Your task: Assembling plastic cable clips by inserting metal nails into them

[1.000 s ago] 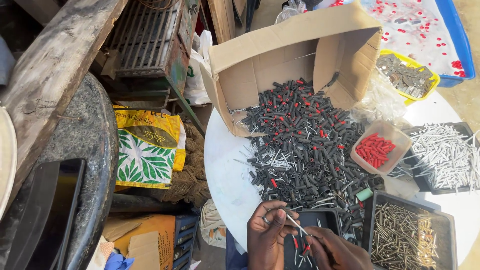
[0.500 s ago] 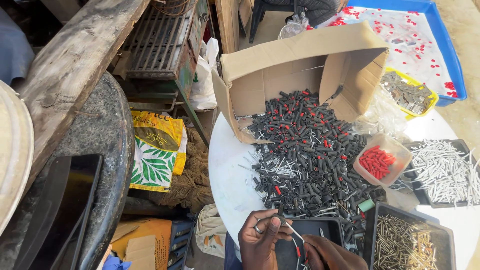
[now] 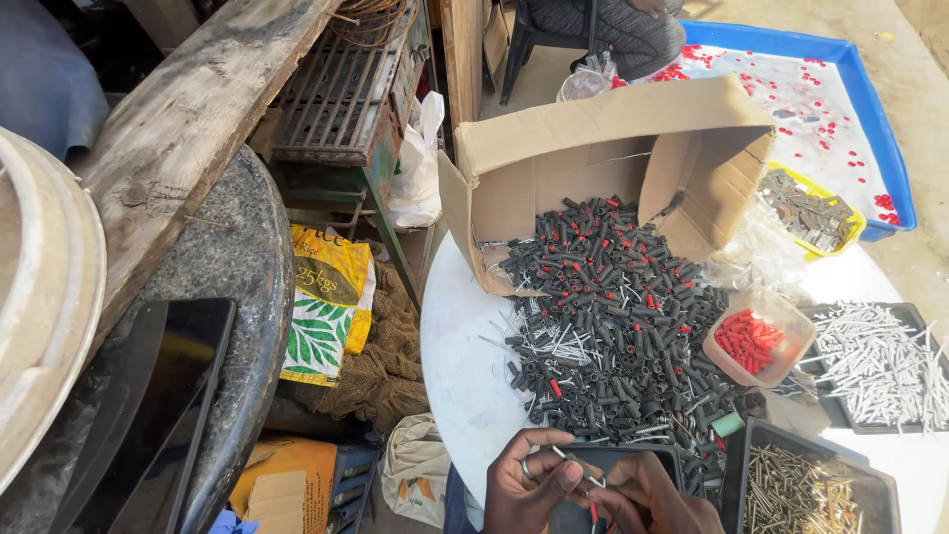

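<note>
Pinching a thin metal pin point(image 3: 561, 453) in my left hand point(image 3: 524, 485), right hand point(image 3: 647, 494) curled beside it, grasp unclear; I judge it light, stiff, slippery, best gripped mid-shaft.

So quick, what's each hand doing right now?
Left hand: pinched shut on a thin white pin.
Right hand: fingers curled at the same pin; grip cannot be told.

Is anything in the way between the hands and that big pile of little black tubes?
Nothing visible blocks them. The left hand and right hand pinch a thin white pin over a dark tray, and the pile of black tubes lies just beyond the tray.
</note>
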